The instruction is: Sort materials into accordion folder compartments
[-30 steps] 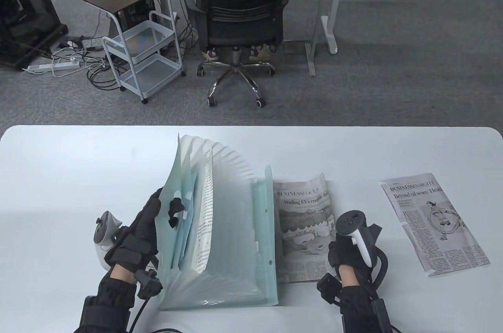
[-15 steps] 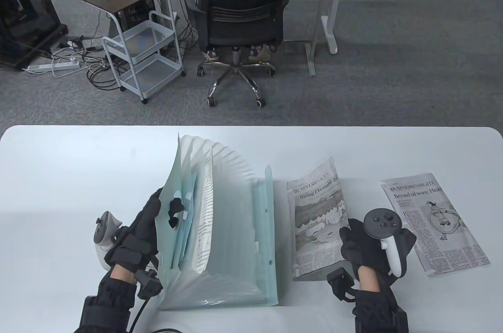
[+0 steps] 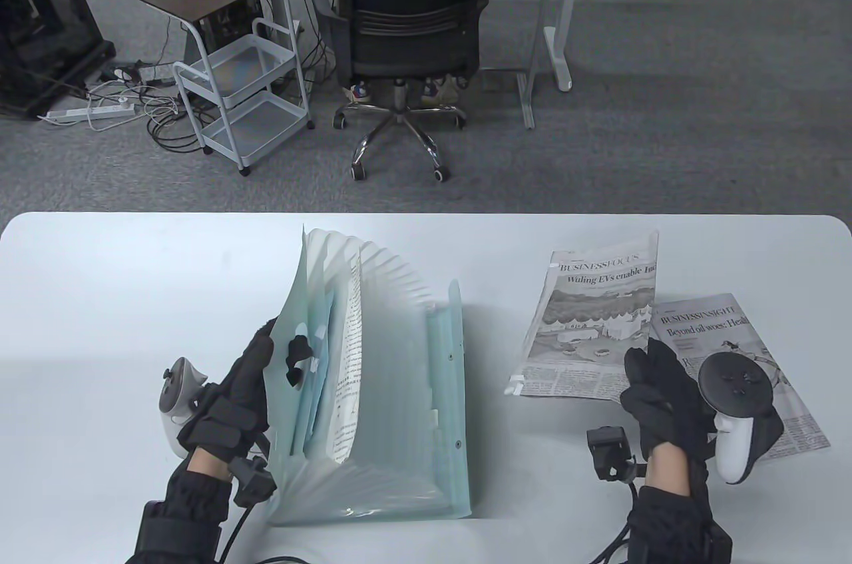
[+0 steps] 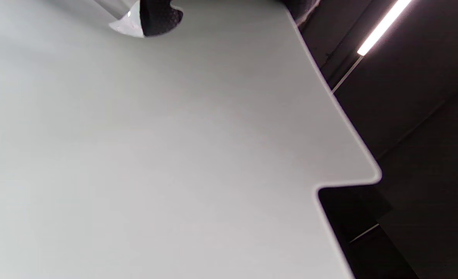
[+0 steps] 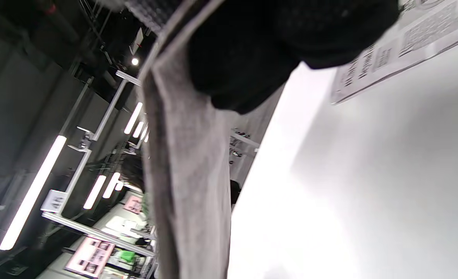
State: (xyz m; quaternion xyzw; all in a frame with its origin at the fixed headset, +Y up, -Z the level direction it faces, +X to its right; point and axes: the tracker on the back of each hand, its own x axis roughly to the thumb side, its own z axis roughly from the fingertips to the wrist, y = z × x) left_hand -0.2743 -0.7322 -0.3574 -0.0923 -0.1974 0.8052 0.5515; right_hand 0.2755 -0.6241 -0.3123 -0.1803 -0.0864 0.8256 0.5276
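A pale teal accordion folder (image 3: pixel 399 391) stands fanned open on the white table (image 3: pixel 133 297). A printed sheet (image 3: pixel 349 364) sits in one of its left compartments. My left hand (image 3: pixel 266 364) grips the folder's front flap and holds it open to the left. My right hand (image 3: pixel 655 384) holds a folded "Business Focus" newspaper (image 3: pixel 592 317) by its near edge, lifted above the table right of the folder. The paper's underside shows in the right wrist view (image 5: pixel 182 174). A second newspaper (image 3: pixel 752 351), "Business Insight", lies flat at the right, partly under the held one.
The table's far edge runs across the middle of the table view. Beyond it stand an office chair (image 3: pixel 409 31) with a seated person and a white trolley (image 3: pixel 239 98). The left wrist view shows bare table (image 4: pixel 136 155) and its notched edge.
My right hand has lifted the "Business Focus" newspaper from beside the folder and carried it right and away, over the second newspaper. The left hand and folder have not moved.
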